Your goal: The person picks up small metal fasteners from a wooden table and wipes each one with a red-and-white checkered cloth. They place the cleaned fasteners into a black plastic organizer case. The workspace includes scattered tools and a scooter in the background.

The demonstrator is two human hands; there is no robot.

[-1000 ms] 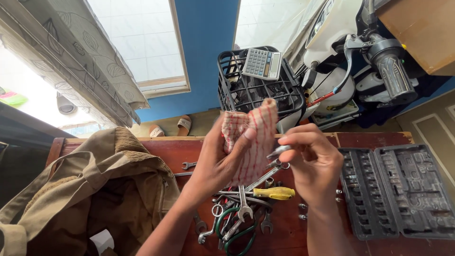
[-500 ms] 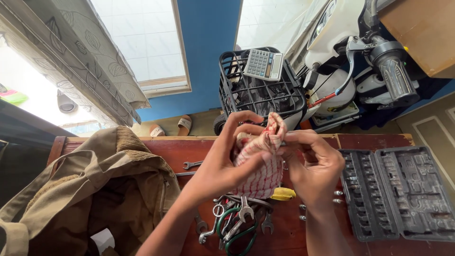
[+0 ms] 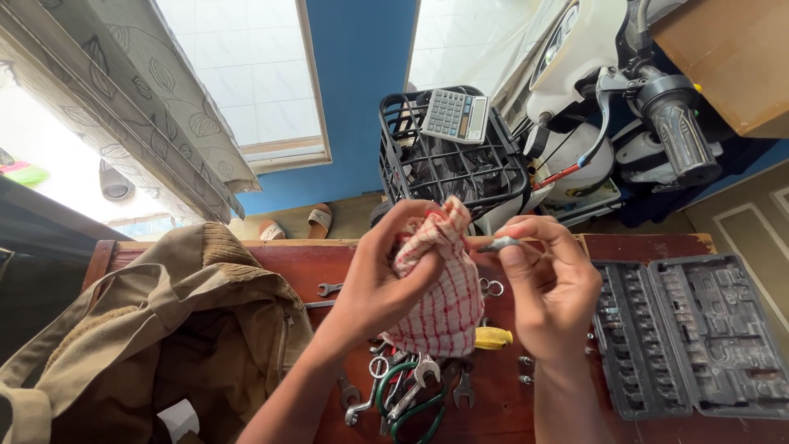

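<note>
fingertips of the right hand (image 3: 552, 288) pinched a small metal tool (image 3: 498, 244), its long axis lying sideways, tip pointing left into the red-checked cloth (image 3: 440, 296) bunched in the clenched left hand (image 3: 380, 284), just beside it. below lay wrenches (image 3: 411, 382); right, a grey socket case (image 3: 686, 333); behind, a calculator (image 3: 454, 115) on a black basket (image 3: 444, 168).

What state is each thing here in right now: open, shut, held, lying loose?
Checked cloth: bunched, gripped in left hand.
Small metal tool: pinched in right hand, tip at the cloth.
Socket case: open, flat.
Canvas bag: open.
Wrenches and pliers: piled loose on the table.
Calculator: resting atop the wire basket.
</note>
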